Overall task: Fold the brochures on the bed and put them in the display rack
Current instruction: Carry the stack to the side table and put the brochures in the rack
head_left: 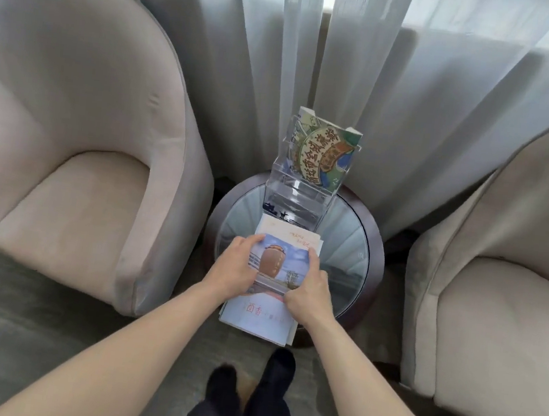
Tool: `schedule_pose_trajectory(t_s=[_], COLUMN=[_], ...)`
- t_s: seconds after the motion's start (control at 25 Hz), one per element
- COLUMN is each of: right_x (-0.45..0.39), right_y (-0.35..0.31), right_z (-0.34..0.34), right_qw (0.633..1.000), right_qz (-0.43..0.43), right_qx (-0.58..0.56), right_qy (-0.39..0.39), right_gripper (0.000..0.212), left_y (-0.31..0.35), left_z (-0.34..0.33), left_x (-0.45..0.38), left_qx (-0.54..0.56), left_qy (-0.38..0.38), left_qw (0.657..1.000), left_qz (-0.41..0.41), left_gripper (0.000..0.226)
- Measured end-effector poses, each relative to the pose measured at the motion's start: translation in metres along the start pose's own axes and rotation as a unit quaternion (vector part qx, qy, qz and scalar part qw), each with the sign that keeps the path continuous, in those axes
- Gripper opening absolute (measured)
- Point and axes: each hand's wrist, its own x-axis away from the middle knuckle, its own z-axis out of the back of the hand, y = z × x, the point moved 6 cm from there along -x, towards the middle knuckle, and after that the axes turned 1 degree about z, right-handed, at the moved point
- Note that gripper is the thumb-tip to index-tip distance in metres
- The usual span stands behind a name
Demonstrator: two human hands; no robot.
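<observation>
Two bare hands reach down over a small round glass-topped desk (357, 248) with a dark rim, which stands between two beige armchairs, one on the left (79, 137) and one on the right (505, 268). Sheer white curtains (418, 70) hang behind everything.

On the near part of the desk lies a stack of brochures (258, 319); its near edge juts past the rim toward the person. How many sheets the stack holds cannot be counted, though several page edges show at its sides. The top brochure (277, 263) bears a picture of a brown jar against a blue sky. The left hand (235, 268) has its grip closed on the left edge of this top brochure, thumb on the cover and fingers along the side. The right hand (311, 290) grips the right edge of the same brochure, fingers curled over the margin and thumb pressed near its lower corner.

At the far side of the desk stands one clear acrylic display rack (296, 196) with stepped tiers. Its rear tier holds one green illustrated brochure (324, 148), upright and leaning back; the front tiers look see-through, and something dark shows at the lowest one, too small to identify.

At the bottom, two legs in dark trousers (253, 410) stand on grey carpet (46, 335).
</observation>
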Motion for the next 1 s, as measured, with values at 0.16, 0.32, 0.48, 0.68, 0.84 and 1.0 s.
schedule_pose_trajectory(t_s=[0.16,0.32,0.48,0.68,0.84,1.0], right_x=[-0.051,-0.084,-0.096,-0.089,-0.091,-0.095], right_y=[0.021,0.041,0.051,0.027,0.018,0.031], right_z=[-0.023,-0.049,-0.069,-0.066,-0.087,-0.098], right_qw=[1.000,0.999,0.998,0.975,0.942,0.918], right_qz=[-0.021,-0.046,-0.060,-0.005,0.115,0.110], right_qx=[-0.004,-0.013,-0.001,0.198,0.315,0.378], right_qy=[-0.018,-0.020,-0.020,0.105,0.005,-0.050], right_gripper=[0.106,0.104,0.100,0.082,0.078,0.076], left_y=[-0.028,-0.062,-0.085,-0.072,-0.059,-0.072], left_z=[-0.028,-0.059,-0.081,-0.083,-0.109,-0.122], left_x=[-0.049,-0.086,-0.098,-0.097,-0.094,-0.095], left_qx=[0.009,0.003,0.001,-0.142,-0.322,-0.380], left_qy=[-0.016,-0.032,-0.047,0.010,-0.079,-0.125], left_qw=[1.000,0.999,0.999,0.988,0.929,0.905], left_qz=[0.009,0.011,-0.001,-0.061,-0.163,-0.143], left_gripper=[0.073,0.074,0.072,0.069,0.074,0.073])
